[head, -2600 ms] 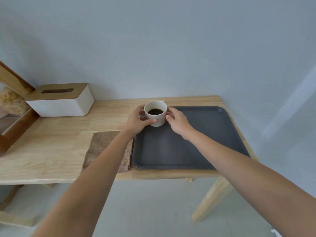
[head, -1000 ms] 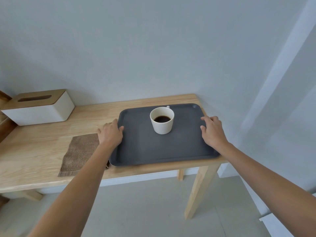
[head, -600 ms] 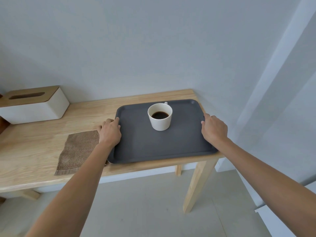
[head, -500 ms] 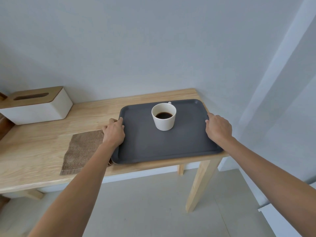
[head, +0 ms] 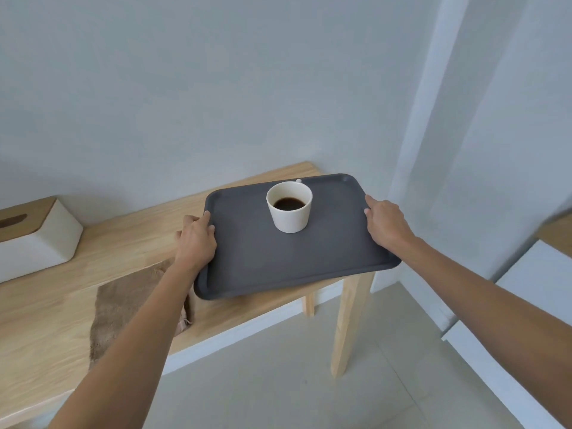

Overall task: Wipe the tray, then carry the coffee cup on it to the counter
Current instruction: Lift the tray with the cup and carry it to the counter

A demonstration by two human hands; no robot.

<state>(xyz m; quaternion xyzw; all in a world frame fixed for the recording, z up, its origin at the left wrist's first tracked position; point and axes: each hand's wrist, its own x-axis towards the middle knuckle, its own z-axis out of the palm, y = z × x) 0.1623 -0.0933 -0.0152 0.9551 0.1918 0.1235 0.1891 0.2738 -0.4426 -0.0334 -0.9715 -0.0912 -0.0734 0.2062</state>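
Observation:
A dark grey tray (head: pixel 278 267) hangs lifted above the right end of the wooden table (head: pixel 130 243), its shadow falling on the wood below. A white coffee cup (head: pixel 289 207) with dark coffee stands upright on the tray's far half. My left hand (head: pixel 195 239) grips the tray's left rim. My right hand (head: pixel 387 224) grips its right rim. A brown cloth (head: pixel 123 305) lies flat on the table left of the tray, partly under my left forearm.
A white tissue box (head: pixel 34 239) with a wooden lid sits at the table's far left. A white cabinet with a wooden top (head: pixel 554 258) stands at the right edge. A pale wall is close behind the table, and tiled floor lies below.
The cup was set down on the tray, then both hands went to the tray's side rims. The tray has since risen off the table and shifted right, past the table's end.

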